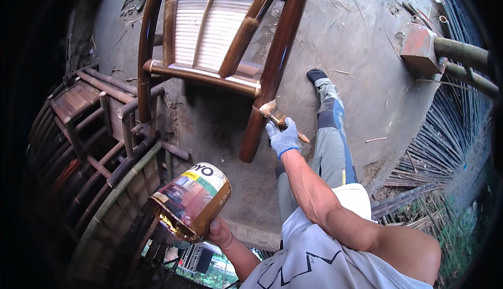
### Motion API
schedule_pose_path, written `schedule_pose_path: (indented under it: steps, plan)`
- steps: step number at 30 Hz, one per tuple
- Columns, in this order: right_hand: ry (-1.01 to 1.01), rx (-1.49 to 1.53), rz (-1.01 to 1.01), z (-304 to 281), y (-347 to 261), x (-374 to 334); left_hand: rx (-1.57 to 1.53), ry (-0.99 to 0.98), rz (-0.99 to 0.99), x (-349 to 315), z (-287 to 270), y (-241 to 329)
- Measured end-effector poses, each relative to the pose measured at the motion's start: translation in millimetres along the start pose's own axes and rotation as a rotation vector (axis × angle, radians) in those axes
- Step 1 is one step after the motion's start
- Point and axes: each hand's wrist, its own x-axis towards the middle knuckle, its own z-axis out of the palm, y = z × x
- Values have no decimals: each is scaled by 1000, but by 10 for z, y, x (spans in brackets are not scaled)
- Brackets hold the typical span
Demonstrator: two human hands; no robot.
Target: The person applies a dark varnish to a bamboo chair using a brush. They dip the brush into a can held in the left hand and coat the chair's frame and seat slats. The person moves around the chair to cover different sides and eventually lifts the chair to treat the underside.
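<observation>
A paintbrush [273,112] with a wooden handle is in my right hand [284,140], which wears a pale glove with a blue cuff edge. Its bristles touch the dark brown, glossy bamboo leg [255,132] of a chair-like frame [285,43]. That frame has a pale slatted panel [209,32] between its posts. At the lower left, my bare left hand [219,232] grips a paint can [196,200] with a picture label. The can is tilted, and its lower end shines gold. Most of my left fingers are hidden behind it.
Unvarnished bamboo furniture [105,116] crowds the left side. On the right, bundled bamboo poles [440,142] lie beside a reddish block [419,51] against thick bamboo. Scraps lie on the concrete floor [361,79]. My outstretched leg [330,126] is right of the chair frame.
</observation>
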Motion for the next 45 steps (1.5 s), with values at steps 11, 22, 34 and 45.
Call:
schedule_pose_path:
  steps: [11, 22, 34, 45]
  plan:
    - [83, -332, -123, -1966, 1114, -245, 319, -69, 46, -775, -1827, -720]
    - [-860, -1739, -649, -538, 1059, -1970, -175, -11, 10, -492, -1760, -378]
    - [-1661, -1795, -957, 1542, 773, -5151, -139, -90, 203, 26, -980, 201]
    - [-1950, -2250, -1540, 953, 1531, -5089, -169, -264, 328, 408, -1253, 211]
